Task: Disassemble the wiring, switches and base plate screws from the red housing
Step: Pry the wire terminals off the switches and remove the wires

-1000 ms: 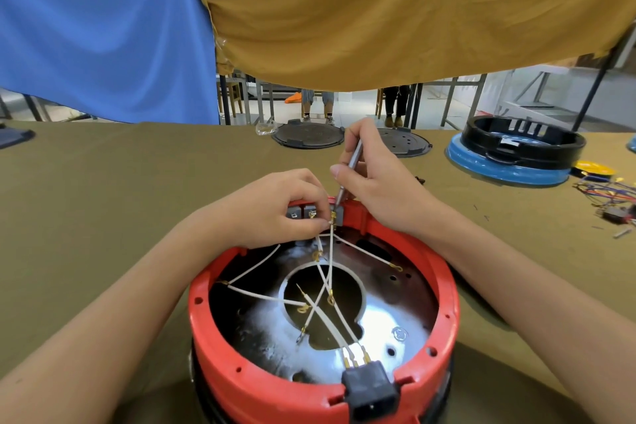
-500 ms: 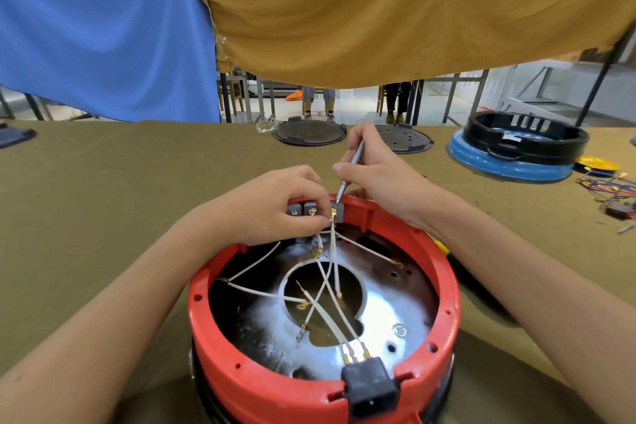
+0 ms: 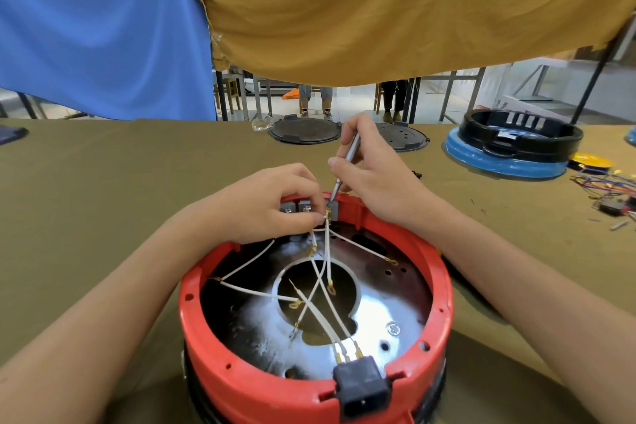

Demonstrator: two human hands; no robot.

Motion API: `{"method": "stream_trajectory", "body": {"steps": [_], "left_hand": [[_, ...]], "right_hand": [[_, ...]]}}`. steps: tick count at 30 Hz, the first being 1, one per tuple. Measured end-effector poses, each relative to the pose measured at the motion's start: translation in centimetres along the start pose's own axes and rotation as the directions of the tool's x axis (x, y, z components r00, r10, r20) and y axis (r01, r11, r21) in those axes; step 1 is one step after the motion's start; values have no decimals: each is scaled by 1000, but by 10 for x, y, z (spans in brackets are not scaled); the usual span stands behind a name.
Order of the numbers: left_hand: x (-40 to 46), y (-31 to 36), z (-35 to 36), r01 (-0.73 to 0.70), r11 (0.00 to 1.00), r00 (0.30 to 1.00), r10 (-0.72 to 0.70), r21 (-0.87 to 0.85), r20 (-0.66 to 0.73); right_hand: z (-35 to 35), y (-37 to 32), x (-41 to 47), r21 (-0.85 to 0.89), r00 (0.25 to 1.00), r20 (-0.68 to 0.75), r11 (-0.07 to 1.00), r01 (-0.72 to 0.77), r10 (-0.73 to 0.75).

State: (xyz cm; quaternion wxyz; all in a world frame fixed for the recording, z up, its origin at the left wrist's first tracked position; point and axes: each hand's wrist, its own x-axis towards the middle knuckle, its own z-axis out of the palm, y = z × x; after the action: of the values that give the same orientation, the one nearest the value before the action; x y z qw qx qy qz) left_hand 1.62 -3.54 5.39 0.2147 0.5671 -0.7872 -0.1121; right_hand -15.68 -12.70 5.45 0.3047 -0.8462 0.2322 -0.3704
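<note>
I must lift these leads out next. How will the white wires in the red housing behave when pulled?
The white wires look thin and curve loosely across the red housing, so they are probably floppy and light. Several cross over each other, so they may tangle. Their small metal terminals could snag on the base plate's holes.

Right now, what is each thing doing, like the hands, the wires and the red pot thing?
left hand: pinching a wire terminal at the switches
right hand: gripping the metal tool
metal tool: tilted, tip at the terminal
red housing: open, inside showing
white wires: loose, crossing over the middle hole
black socket: fixed in the near rim, wires attached
switches: mounted in the far rim
</note>
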Motion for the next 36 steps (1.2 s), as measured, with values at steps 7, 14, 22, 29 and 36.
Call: {"method": "stream_trajectory", "body": {"steps": [7, 14, 22, 29, 36], "left_hand": [[0, 0, 0, 3, 1000, 1000, -3, -10, -1], [-1, 1, -1, 4, 1000, 1000, -4, 3, 1], [-1, 0, -1, 9, 1000, 1000, -9, 19, 25], [-1, 2, 0, 15, 1000, 1000, -15, -6, 4], [-1, 2, -1, 12, 1000, 1000, -13, -15, -20]], "right_hand": [[0, -4, -4, -118, 994, -11, 988, 104, -106], [0, -5, -1, -118, 994, 39, 987, 105, -101], [-2, 4, 7, 32, 989, 130, 996, -81, 76], [-2, -2, 0, 121, 995, 90, 992, -44, 33], [-2, -4, -3, 173, 999, -26, 985, -27, 32]]}}
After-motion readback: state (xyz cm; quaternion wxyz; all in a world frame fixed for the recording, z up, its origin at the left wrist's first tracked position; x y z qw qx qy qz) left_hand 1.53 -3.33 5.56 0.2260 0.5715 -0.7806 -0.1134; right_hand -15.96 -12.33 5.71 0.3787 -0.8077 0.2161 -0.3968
